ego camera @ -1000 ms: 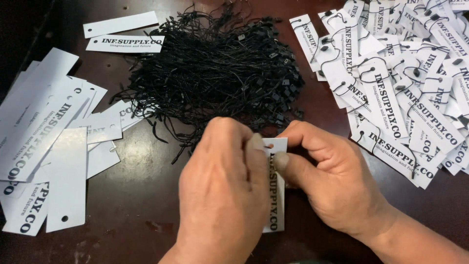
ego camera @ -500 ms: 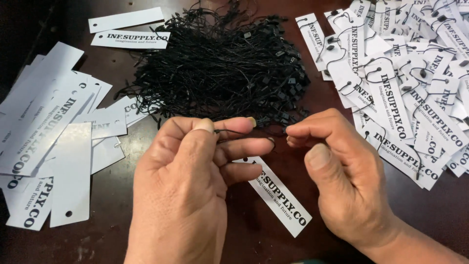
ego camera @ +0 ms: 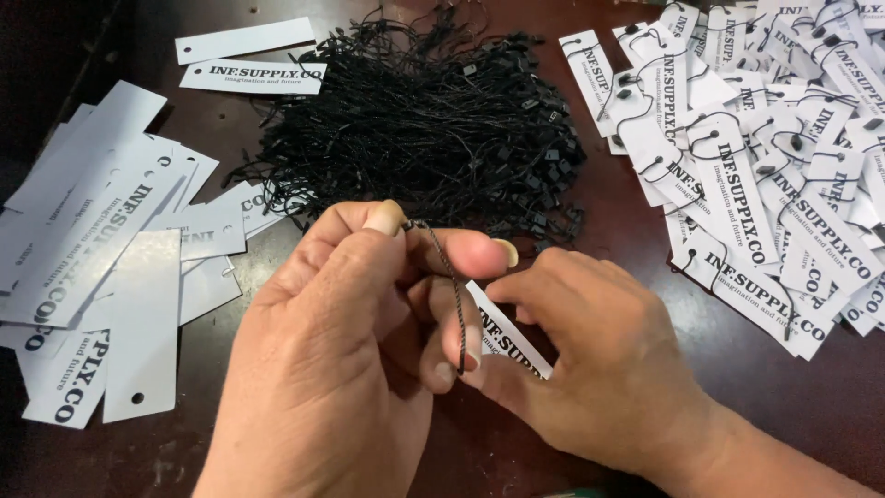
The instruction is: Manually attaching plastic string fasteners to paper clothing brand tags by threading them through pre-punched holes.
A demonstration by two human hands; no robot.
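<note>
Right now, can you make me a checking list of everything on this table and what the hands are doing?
Surface: dark brown table, bare in patches.
Job's things: white paper tag with black string hanging from the left hand.
Clutter: heap of black strings in the middle; plain white tags on the left; strung tags on the right.
Grips: left hand pinches the string; right hand holds the tag.
Cables: nothing seen.
Surroundings: nothing seen beyond the table.
</note>
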